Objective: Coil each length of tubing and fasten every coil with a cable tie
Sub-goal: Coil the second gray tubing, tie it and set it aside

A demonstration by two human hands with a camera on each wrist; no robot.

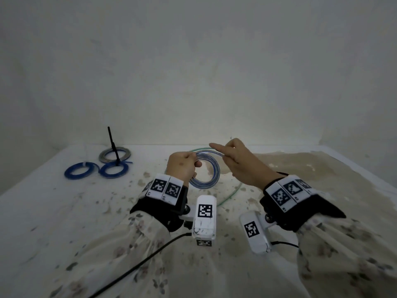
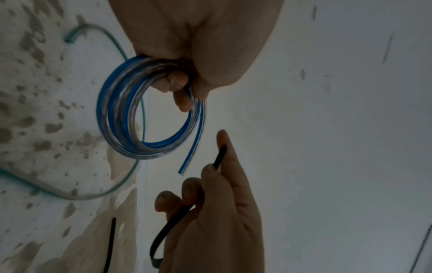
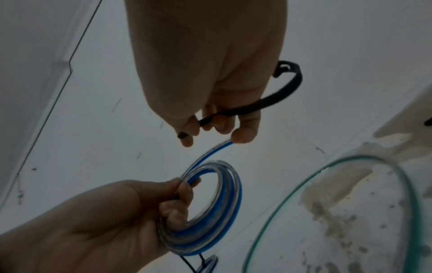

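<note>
Nearest the head camera, the two flowered sleeves [image 1: 120,250] reach over the stained white table [image 1: 53,211]. On its far left lie three finished coils [image 1: 96,168], one with a black tie standing upright; a loose green tube [image 3: 292,195] curves across the table under the hands.

The left hand [image 1: 182,166] holds the blue-and-clear coil [image 1: 206,171] upright above the table, its fingers curled through the ring and pinching the turns on the left side. The coil's free tail [image 2: 190,155] springs off the top toward the right hand [image 1: 240,164], which is the nearer to it.

That right grip is curled round a black cable tie [image 3: 268,99], its forefinger stretched out, its thumb beside the tail's tip. The tie's pointed end [image 2: 221,155] aims toward the coil's open centre, so the threading probably runs leftward through the ring, beside the left fingers.
</note>
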